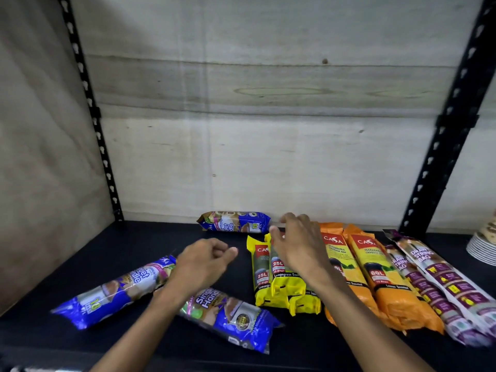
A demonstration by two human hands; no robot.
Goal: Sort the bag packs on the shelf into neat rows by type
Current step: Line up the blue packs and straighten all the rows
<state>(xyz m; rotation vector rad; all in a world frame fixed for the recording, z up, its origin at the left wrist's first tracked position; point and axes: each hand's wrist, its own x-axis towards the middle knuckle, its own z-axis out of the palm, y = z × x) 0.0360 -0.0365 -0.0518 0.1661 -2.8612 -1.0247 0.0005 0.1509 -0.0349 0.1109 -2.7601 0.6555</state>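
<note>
Bag packs: soft plastic-wrapped rolls lying on the dark shelf (pixel 80 264), partly grouped by colour.
Blue packs: three, still scattered; one (pixel 234 222) lies crosswise at the far edge against the back wall, one (pixel 107 291) slants at near left, one (pixel 230 318) slants near centre under the left forearm.
Yellow packs (pixel 279 288): a small cluster at centre, overlapping and not quite squared up.
Orange packs (pixel 375 280): two side by side, right of the yellow ones, touching each other.
Purple-and-white packs (pixel 440 285): two at far right, side by side, running off the frame edge.
Left hand (pixel 206 260): loosely curled above the shelf between the blue packs, its grip holding nothing.
Right hand (pixel 298 245): over the far end of the yellow cluster, fingers bent toward the top of a pack; blur hides whether its grip has closed on the wrapper, so I cannot tell.
Handling, as a judgement: these look light, squashy and glossy, so likely to slide on the shelf and slip under a pinch.
Where to hold: probably around the roll's middle, fingers wrapping the body; the flat crimped ends would flop.
Remaining: blue packs need lining up beside each other.
Plates (pixel 483 245): a white stack at the right edge.
</note>
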